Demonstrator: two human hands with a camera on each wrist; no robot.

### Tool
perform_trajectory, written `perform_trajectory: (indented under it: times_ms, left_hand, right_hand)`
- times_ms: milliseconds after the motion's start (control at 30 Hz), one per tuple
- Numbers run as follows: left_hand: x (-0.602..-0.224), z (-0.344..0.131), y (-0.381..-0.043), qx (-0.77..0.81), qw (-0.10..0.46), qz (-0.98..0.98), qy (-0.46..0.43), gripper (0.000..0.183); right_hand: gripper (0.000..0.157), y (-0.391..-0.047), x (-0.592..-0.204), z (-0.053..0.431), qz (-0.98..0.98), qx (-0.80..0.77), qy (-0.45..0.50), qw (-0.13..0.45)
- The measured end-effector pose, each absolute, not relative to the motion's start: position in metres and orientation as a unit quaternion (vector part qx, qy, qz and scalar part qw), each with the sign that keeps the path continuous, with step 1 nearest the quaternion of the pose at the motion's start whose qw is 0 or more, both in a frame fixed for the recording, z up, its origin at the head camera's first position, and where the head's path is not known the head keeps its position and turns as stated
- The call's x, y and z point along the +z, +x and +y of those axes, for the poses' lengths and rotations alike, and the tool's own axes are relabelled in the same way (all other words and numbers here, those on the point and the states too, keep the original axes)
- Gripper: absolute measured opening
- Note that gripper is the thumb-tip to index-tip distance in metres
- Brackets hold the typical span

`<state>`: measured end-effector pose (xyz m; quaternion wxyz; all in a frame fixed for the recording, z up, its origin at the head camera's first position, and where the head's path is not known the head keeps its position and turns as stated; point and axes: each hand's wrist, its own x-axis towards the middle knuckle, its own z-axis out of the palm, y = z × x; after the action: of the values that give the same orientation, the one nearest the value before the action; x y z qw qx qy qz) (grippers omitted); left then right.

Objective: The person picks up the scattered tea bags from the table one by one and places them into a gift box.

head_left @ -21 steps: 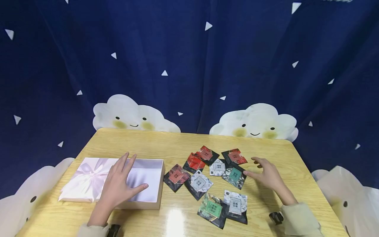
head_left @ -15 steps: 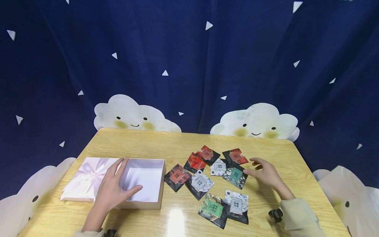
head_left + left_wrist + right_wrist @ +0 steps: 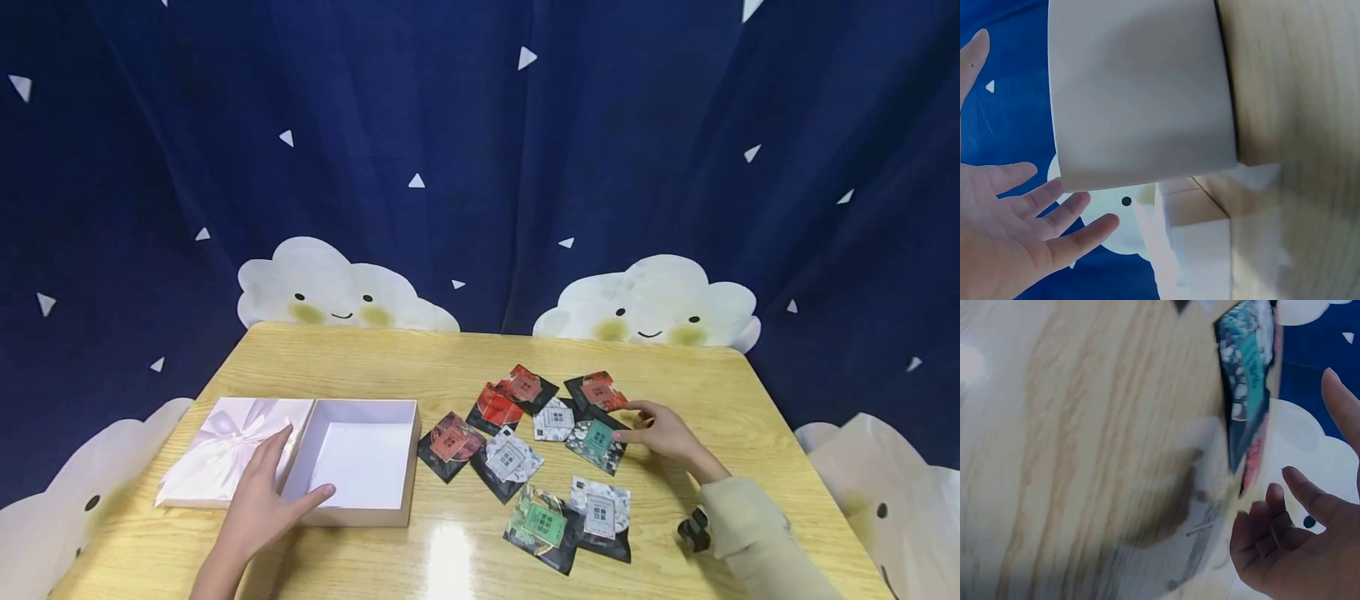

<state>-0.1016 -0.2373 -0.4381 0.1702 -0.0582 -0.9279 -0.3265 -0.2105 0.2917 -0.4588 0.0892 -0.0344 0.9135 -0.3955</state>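
Observation:
My left hand [image 3: 258, 504] is held over the near left corner of a white box [image 3: 367, 517], fingers spread and nothing in them. In the left wrist view, the fingertips [image 3: 1107, 226] lie close to the wall of the box. Left of the box lies its pale lid [image 3: 197, 482] with a satin bow. My right hand [image 3: 666, 435] reaches in from the right, thumb and fingers apart. Its thumb overlaps the edge of a black sachet with a teal label [image 3: 600, 437] in the head view. Just behind is a red-labelled sachet [image 3: 597, 392], near the index finger.
More flat sachets lie scattered mid-table, some overlapping: red ones [image 3: 497, 408], a white-labelled one [image 3: 508, 458], and a green-labelled one [image 3: 543, 525] beside another white one [image 3: 600, 517] at the front. A dark blue curtain [image 3: 480, 167] hangs behind the wooden table [image 3: 360, 358].
My left hand has drawn back towards me and left, uncovering more of the box's inside. My right hand has shifted slightly left, closer to the teal-labelled sachet.

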Motion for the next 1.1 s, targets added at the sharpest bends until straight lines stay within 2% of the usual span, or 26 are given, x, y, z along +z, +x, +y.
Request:
perform_trajectory:
  times_ms: [333,700,933,1100]
  left_hand:
    - [-0.448,-0.237,-0.097,-0.354,0.148,-0.922,-0.053,0.095]
    - [-0.459,-0.238,-0.098,-0.347,0.171,-0.918,-0.085,0.093]
    - [-0.461,-0.238,-0.101,-0.352,0.168,-0.916,-0.091,0.093]
    - [-0.459,-0.238,-0.102,-0.344,0.137,-0.927,-0.066,0.096]
  right_hand:
    - [0.075,-0.218,-0.473,0.292,0.931,-0.346,-0.060,0.097]
    - [0.073,-0.220,-0.479,0.291,0.946,-0.306,-0.051,0.097]
    - [0.060,-0.220,-0.482,0.288,0.953,-0.294,-0.037,0.070]
    - [0.056,-0.220,-0.484,0.287,0.950,-0.307,-0.015,0.063]
